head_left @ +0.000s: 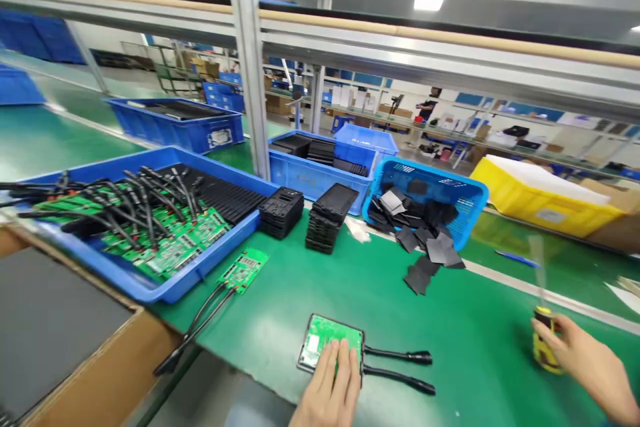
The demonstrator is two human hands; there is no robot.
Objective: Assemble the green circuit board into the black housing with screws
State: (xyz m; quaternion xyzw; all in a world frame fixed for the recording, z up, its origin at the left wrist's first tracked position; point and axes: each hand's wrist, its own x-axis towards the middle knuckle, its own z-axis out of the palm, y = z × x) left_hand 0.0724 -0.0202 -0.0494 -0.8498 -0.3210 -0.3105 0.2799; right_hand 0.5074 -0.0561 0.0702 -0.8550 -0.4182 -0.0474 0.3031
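Note:
My left hand point(333, 380) lies with its fingers stretched flat on a green circuit board point(333, 332). That board sits in a shallow black case point(300, 361) near the bench's front edge, and two black cables point(397, 352) run out of it to the right. At the far right, my right hand point(585, 353) is closed round a yellow-and-black tool point(545, 341). A pale shaft, blurred, points up from it; its exact kind is unclear. Another circuit board point(245, 270) with two black leads rests at the left, its leads hanging over the edge.
A blue tray point(165, 293) holds cabled boards and black cases. Stacks of black cases point(281, 212) stand behind. A blue basket point(473, 197) spills black pads point(423, 273). A blue pen point(517, 258), a yellow bin point(540, 207) and a metal post point(247, 67) are farther back.

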